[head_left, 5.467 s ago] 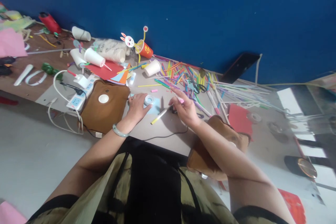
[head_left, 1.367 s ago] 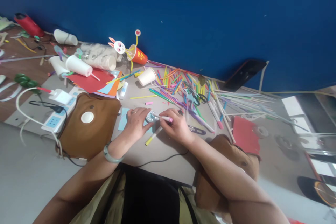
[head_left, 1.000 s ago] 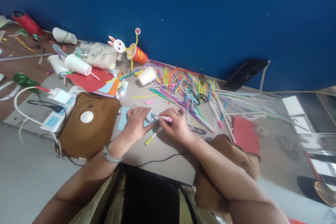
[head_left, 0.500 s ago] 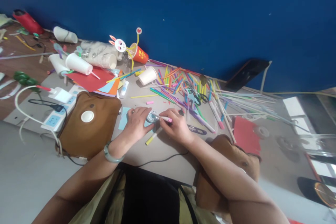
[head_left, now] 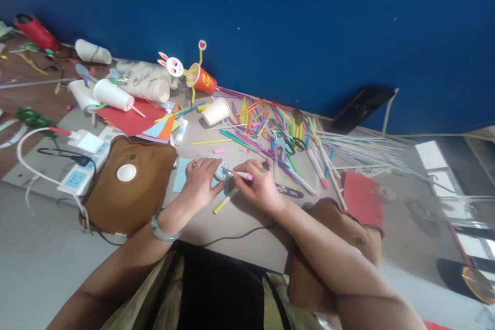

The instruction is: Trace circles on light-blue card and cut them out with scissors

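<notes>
yellow characters on the orange cup are too blurred to read.

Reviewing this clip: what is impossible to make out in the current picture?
In the head view:
White marker with pink end: tip too small to tell if it touches the round translucent ring.
Light-blue paper sheet: middle covered by the left hand.
Round gold-rimmed object: too blurred to identify.
Red patch: cut off by the bottom edge.

The grey counter carries a heap of colourful straws, a tipped cup and blue paper. A yellow-ended marker and cable lie nearer its front.
</notes>
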The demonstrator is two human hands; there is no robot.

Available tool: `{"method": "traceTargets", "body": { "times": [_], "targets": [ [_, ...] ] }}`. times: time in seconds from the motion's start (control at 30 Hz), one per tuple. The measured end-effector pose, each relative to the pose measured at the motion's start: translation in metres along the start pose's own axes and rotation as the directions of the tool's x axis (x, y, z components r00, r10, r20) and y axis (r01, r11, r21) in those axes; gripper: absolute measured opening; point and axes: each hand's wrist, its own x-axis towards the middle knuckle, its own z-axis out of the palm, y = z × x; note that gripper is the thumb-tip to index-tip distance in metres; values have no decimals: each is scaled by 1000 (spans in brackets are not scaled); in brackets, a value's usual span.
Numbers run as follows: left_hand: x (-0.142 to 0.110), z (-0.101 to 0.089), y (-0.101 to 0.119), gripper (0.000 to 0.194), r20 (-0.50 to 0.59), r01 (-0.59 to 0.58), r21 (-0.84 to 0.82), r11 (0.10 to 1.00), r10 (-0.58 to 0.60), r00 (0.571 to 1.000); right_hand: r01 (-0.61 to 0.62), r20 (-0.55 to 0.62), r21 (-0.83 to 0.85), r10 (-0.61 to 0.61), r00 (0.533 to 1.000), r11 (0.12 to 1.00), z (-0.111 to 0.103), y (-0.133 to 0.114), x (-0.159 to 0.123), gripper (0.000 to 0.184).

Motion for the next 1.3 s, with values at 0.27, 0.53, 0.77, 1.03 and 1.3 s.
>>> {"method": "traceTargets", "body": {
  "times": [0.27, 0.53, 0.77, 1.03, 1.3],
  "targets": [
    [-1, 2, -2, 38, -34, -33, 12, 999, 33, 999, 4, -4, 15, -4, 1000, 1000, 2, 1, -1, 7],
    [0, 1, -2, 35, -15, -28, 28, 999, 29, 999, 26, -53, -17, -27, 998, 1000, 0, -1, 0, 8],
    [0, 1, -2, 36, -19, -34, 24, 999, 35, 999, 46, -169, -72, -57, 984, 996, -2, -4, 2, 10],
    [0, 4, -3, 36, -39, -30, 22, 999, 31, 999, 72, -177, -61, -82, 981, 996, -1, -4, 3, 11],
    [0, 2, -1, 37, -21, -13, 21, 1000, 14, 1000, 78, -153, -59, -87, 984, 995, 3, -2, 0, 12]
  ]
}}
